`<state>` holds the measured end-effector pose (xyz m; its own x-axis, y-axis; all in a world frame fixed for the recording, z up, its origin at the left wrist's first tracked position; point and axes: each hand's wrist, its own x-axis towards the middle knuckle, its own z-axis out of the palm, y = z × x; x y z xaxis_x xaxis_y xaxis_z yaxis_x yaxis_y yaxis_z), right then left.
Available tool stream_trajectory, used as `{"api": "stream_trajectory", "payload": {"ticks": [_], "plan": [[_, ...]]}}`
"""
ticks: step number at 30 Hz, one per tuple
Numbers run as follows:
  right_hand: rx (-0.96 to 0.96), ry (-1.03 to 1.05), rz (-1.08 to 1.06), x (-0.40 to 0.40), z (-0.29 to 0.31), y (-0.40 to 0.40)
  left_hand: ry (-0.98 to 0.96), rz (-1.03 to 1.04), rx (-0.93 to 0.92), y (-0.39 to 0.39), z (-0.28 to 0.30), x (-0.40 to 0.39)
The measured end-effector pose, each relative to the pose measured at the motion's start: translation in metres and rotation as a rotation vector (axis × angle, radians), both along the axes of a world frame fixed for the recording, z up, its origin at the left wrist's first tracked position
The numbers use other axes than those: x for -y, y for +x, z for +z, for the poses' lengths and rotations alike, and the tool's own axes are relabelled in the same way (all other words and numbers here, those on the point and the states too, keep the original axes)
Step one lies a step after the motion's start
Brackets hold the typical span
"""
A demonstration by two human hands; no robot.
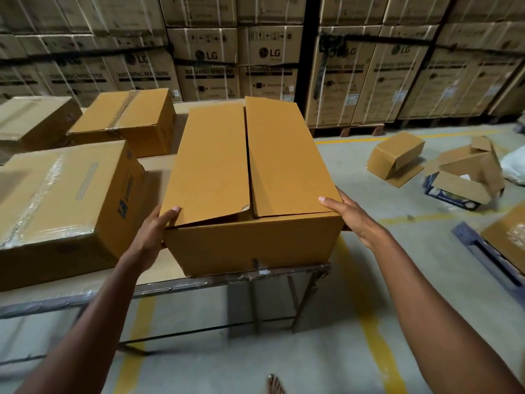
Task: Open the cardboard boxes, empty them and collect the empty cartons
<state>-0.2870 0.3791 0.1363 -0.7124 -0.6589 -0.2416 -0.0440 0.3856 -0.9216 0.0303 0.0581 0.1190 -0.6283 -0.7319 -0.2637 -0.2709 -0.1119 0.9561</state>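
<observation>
1. A plain brown rectangular cardboard box [250,177] is sitting at the near right end of a cardboard-covered metal-framed table [159,282], its near bottom edge lying at the table's near edge.
2. The left hand [154,231] is clamping the box's near left corner, thumb lying on the left top flap [210,163] (this flap is lifting slightly at its near end, showing a dark gap beneath).
3. The right hand [350,214] is gripping the near right corner, thumb pressing on the right top flap [284,157]; the fingers are hidden behind the box's side.
4. Both flaps are lying folded over, a narrow dark seam running between them from near to far.
5. A large tape-sealed brown cardboard carton [65,206] is resting on the table just left of the held box; two more taped brown cartons [125,120] [31,120] are standing farther back on the left.
6. On the grey concrete floor at right, an opened brown carton lying on its side [396,157] and a torn-open brown carton [466,172] are lying near each other.
7. Strapped stacks of printed washing-machine cartons [267,61] are forming the far wall.
</observation>
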Motion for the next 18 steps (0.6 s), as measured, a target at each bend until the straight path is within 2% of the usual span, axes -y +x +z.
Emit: {"api": "stream_trajectory", "payload": {"ticks": [18], "plan": [[-0.025, -0.051, -0.052, -0.015, 0.005, 0.009, -0.009, 0.016, -0.032, 0.007, 0.011, -0.031]]}}
